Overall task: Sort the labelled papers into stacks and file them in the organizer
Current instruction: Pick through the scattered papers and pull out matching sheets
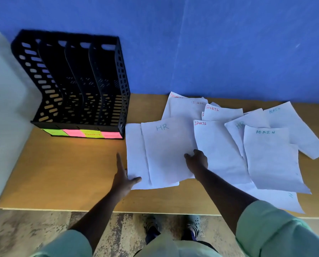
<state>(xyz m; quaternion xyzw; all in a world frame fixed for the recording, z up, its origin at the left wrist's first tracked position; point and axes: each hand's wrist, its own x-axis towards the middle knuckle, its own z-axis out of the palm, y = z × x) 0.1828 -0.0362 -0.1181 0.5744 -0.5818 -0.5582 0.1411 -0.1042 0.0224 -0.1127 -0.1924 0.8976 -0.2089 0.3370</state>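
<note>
A black slotted organizer (77, 82) stands at the table's back left, with green, pink and yellow sticky labels (82, 134) along its front. White labelled papers lie spread to its right. A sheet marked HR (166, 145) lies on top of another sheet (135, 154). My left hand (122, 176) lies flat with straight fingers along the left edge of that lower sheet, thumb on its bottom corner. My right hand (196, 161) rests on the HR sheet's right edge; its fingers curl at the paper's edge. Sheets marked SPORTS (218, 151) and ADMIN (270, 160) lie further right.
More sheets overlap behind: another SPORTS sheet (222, 113), a second HR sheet (247, 125), another ADMIN sheet (292, 123) and one in red lettering (175, 96). The wooden table (66, 173) meets a blue wall behind. A sheet (277, 199) overhangs near the front edge. My feet show below.
</note>
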